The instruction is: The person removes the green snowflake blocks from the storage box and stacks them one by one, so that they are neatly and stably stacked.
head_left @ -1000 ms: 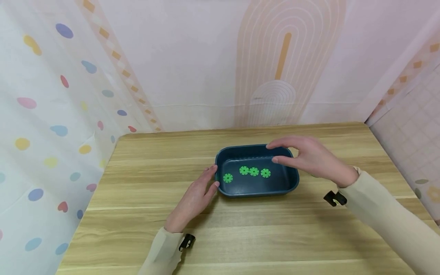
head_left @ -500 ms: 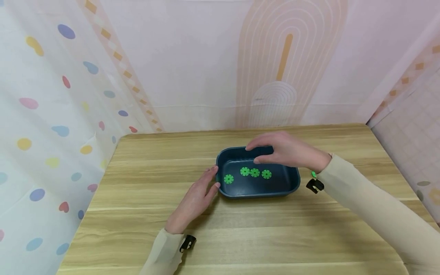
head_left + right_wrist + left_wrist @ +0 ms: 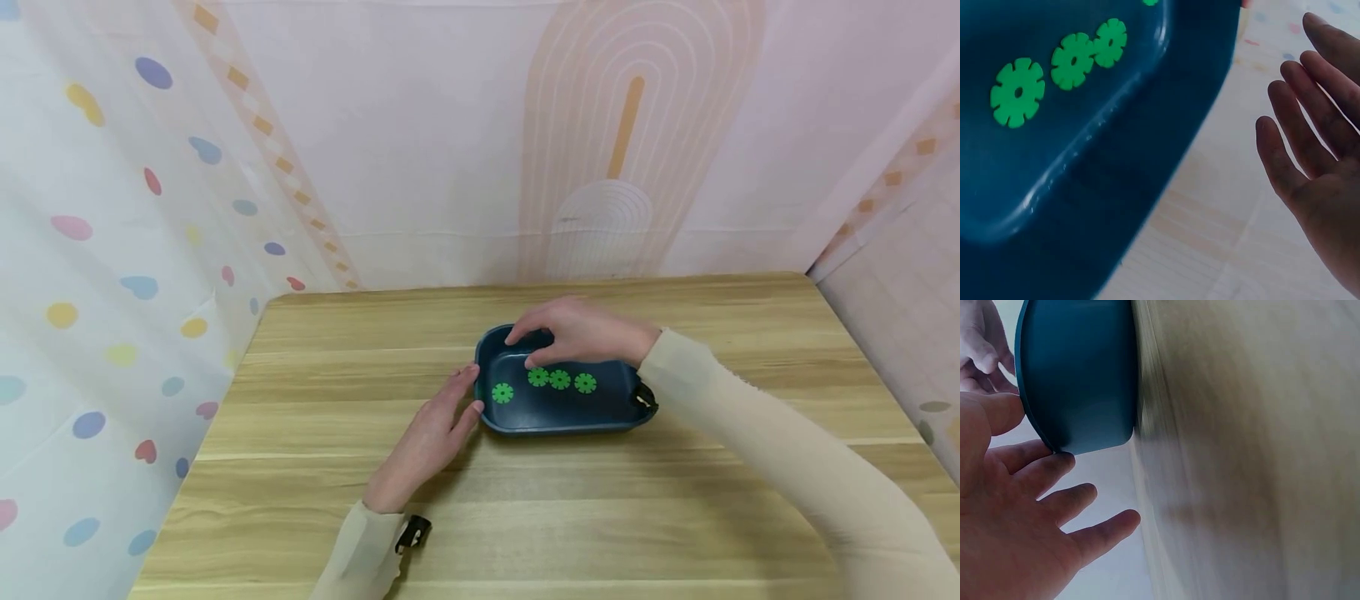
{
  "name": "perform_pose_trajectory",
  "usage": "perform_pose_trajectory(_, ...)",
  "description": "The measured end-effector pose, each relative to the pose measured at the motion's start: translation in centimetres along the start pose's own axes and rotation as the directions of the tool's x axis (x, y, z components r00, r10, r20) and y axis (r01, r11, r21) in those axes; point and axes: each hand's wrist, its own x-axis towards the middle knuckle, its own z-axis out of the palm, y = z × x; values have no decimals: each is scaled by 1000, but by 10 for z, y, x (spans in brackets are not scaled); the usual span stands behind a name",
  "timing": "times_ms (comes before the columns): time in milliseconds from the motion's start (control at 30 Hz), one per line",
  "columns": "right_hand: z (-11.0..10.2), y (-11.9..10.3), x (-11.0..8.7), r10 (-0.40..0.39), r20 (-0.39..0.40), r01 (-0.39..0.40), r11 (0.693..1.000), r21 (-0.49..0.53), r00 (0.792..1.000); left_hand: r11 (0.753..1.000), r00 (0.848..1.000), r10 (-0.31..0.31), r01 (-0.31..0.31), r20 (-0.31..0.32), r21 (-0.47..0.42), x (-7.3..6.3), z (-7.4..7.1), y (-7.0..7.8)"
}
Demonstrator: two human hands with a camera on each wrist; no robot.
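A dark blue oblong plastic bin [image 3: 577, 415] stands on the table. On its floor lie several flat green notched discs, each with a small centre hole; one disc [image 3: 502, 393] lies apart at the left, and another disc [image 3: 1017, 92] shows large in the right wrist view. My left hand [image 3: 423, 442] touches the bin's left end, thumb and fingertips at the rim, its other fingers spread in the left wrist view. Over the back left part of the bin hovers my right hand [image 3: 573, 331], fingers loosely bent with nothing between them.
The wooden table [image 3: 525, 517] reaches well past the bin on both sides. A patterned curtain [image 3: 420, 150] hangs behind its back edge and along the left. Each sleeve carries a black strap clip [image 3: 413, 533] at the wrist.
My right hand has moved left across the bin, from its right end to above the back left part. The left hand stays at the left rim, and the discs lie as before.
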Motion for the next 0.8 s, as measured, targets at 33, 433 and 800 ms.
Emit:
perform_pose_trajectory(33, 2, 1, 3, 4, 8, -4, 1000, 7, 1000, 1000, 1000, 4, -4, -2, -1, 0, 0, 0)
perform_pose_trajectory(433, 28, 19, 23, 6, 78, -12, 997, 77, 997, 1000, 1000, 26, -26, -12, 8, 0, 1, -1)
perform_pose_trajectory(800, 52, 28, 35, 26, 140, -40, 995, 96, 990, 999, 999, 40, -40, -22, 6, -1, 2, -1)
